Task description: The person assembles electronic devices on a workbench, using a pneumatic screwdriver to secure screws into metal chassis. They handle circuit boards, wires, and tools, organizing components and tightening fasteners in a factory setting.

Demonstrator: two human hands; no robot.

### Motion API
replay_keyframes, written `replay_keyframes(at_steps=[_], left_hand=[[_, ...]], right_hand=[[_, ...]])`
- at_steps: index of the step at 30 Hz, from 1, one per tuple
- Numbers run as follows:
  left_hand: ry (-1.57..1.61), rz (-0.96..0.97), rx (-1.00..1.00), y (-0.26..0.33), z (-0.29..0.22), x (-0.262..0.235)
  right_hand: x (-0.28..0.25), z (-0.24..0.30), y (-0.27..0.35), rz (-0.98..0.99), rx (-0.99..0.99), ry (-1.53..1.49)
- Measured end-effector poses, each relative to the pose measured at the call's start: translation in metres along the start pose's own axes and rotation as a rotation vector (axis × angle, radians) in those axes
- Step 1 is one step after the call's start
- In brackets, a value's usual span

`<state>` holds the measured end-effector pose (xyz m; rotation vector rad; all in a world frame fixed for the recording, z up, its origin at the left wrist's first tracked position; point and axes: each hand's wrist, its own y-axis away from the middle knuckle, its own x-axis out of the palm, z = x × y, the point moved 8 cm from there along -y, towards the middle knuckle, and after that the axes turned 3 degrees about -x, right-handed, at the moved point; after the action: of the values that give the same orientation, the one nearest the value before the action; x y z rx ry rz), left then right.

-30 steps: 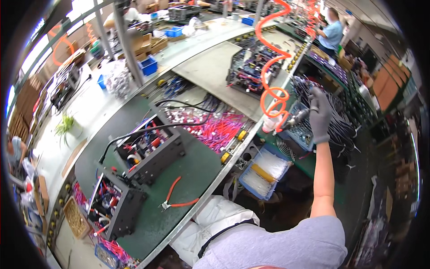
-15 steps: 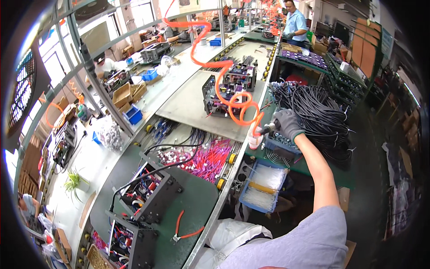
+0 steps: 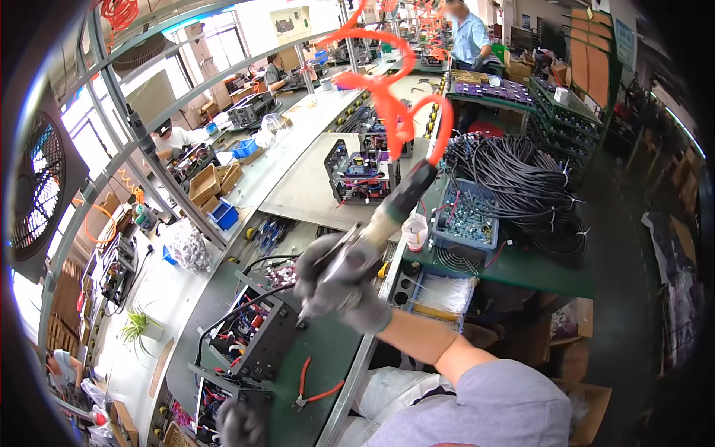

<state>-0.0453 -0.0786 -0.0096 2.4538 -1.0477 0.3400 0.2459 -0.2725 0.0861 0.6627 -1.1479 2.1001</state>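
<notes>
My right hand [image 3: 344,287], in a grey glove, is wrapped round a pneumatic screwdriver [image 3: 408,195] with a black rear end. An orange coiled air hose [image 3: 406,112] runs up from it. The driver's tip end is close to the side of the nearer dark metal chassis [image 3: 268,335], which is packed with wires and boards. My left hand [image 3: 242,423], gloved too, is low in the picture beside a second chassis [image 3: 212,406]; blur hides its fingers. Red-handled pliers [image 3: 304,387] lie on the green work surface to the right of both chassis.
On the right side bench are a blue bin of small metal parts [image 3: 468,216], a white cup [image 3: 414,232] and a heap of black cables [image 3: 521,175]. Below it sits a tray of white ties [image 3: 443,292]. More assemblies [image 3: 361,171] stand farther up the line. A co-worker [image 3: 471,37] stands beyond.
My right hand has brought the screwdriver from the side bench leftward and nearer, over the chassis, stretching the hose along. My left hand has come into view at the bottom.
</notes>
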Motion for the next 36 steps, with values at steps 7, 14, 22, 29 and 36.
replay_keyframes(at_steps=[7,14,22,29,36], left_hand=[[0.683,0.483,-0.128,-0.044,0.075,0.143],[0.541,0.347,-0.133,-0.063,0.096,0.153],[0.517,0.355,-0.204,-0.055,0.104,0.160],[0.518,0.407,-0.215,-0.050,0.097,0.160],[0.460,0.239,-0.133,-0.050,0.110,0.131]], right_hand=[[0.038,-0.009,0.037,0.153,-0.049,-0.100],[0.027,0.000,0.049,0.116,-0.044,0.079],[0.018,-0.020,0.053,0.166,0.009,0.162],[0.021,-0.032,0.056,0.156,0.045,0.053],[0.023,-0.037,0.053,0.012,0.093,0.044]])
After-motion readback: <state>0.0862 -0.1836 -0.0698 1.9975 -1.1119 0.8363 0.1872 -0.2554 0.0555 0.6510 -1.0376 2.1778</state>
